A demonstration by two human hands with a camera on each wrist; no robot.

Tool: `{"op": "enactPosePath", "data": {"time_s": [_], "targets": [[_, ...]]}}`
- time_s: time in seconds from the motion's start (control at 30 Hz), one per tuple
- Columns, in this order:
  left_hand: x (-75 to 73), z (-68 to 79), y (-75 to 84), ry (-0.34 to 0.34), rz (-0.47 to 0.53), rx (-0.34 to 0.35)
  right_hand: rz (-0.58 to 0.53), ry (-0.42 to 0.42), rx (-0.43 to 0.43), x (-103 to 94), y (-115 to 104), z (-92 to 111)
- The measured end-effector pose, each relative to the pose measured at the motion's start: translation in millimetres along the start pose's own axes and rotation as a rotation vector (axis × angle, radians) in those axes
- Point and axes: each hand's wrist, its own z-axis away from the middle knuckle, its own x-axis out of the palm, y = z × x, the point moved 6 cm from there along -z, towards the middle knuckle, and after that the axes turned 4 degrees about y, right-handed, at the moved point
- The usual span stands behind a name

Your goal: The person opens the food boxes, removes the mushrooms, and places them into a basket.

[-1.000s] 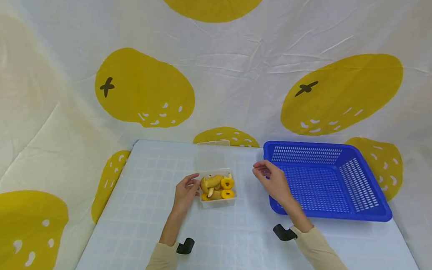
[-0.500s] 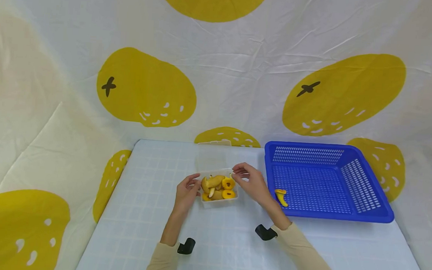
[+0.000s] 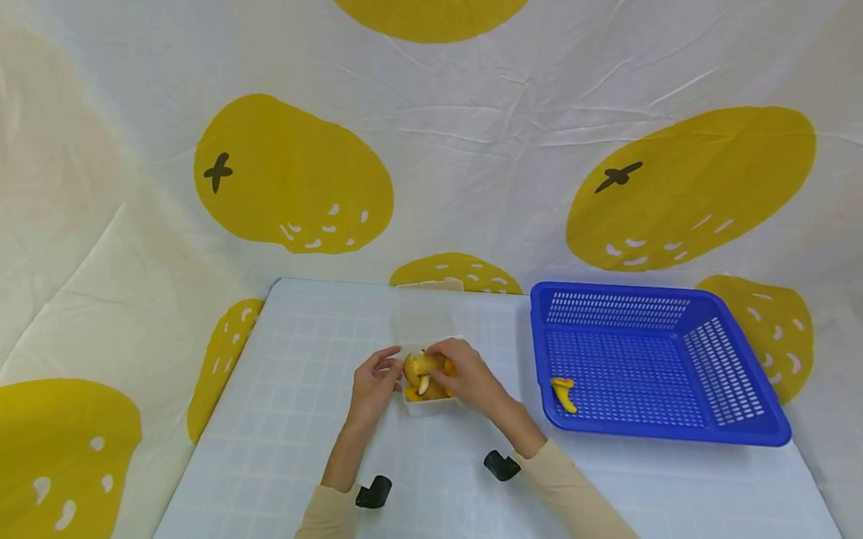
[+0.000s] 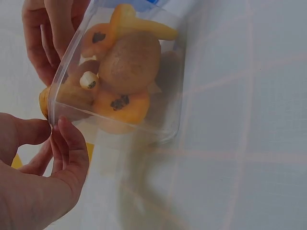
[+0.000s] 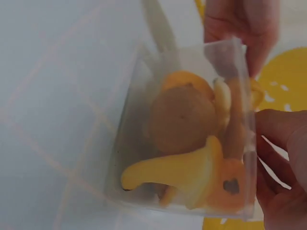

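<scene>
A clear plastic box (image 3: 432, 409) with its lid folded back stands mid-table, filled with small brown, tan and yellow-orange pieces that look like toy food. My left hand (image 3: 372, 391) pinches the box's left wall between thumb and fingers, as the left wrist view shows. Over the right part of the box, my right hand (image 3: 472, 381) has its fingertips in among the contents, beside a tan piece (image 3: 417, 367). Whether those fingertips grip it is hidden. Through the wall in the right wrist view show a round brown piece (image 5: 182, 120) and a curved yellow piece (image 5: 168, 170).
At the back right stands a blue mesh basket (image 3: 653, 427), with a curved yellow piece (image 3: 564, 396) lying in its near left corner. The translucent lid (image 3: 428, 318) lies behind the box. A fruit-print cloth (image 3: 483, 181) hangs behind the table.
My right hand has come left from the basket's edge to the box. A yellow piece now shows in the basket. The left hand has stayed at the box.
</scene>
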Motion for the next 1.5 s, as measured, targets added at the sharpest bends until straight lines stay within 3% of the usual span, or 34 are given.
{"op": "enactPosePath", "data": {"time_s": [0.13,0.27,0.43,0.57,0.73,0.93,1.3,1.5], "targets": [[-1.0,12.8,20.7,-0.018,0.013,0.027,0.153,-0.038,-0.108,10.3,-8.9,-3.0],[-2.5,19.7,28.8,-0.018,0.029,0.043,0.22,-0.052,-0.137,15.1,-12.4,-5.2],[-1.2,10.0,16.0,-0.014,0.005,-0.009,0.215,-0.056,-0.144,13.6,-13.3,-4.8],[-0.6,-1.7,-2.1,0.006,0.025,-0.01,0.183,-0.051,-0.147,9.3,-12.8,-2.5],[-1.1,-5.3,-13.0,0.055,0.035,-0.012,0.037,-0.03,-0.127,1.4,-11.0,-0.7],[1.2,-3.4,-12.9,0.073,0.034,0.002,-0.171,0.009,-0.026,-9.3,-5.4,0.7],[2.7,-1.3,-9.3,0.092,0.035,-0.015,-0.358,0.103,0.181,-37.1,13.6,12.6],[2.8,-2.4,-13.0,0.093,0.06,-0.034,-0.377,0.129,0.292,-62.0,20.0,23.8]]}}
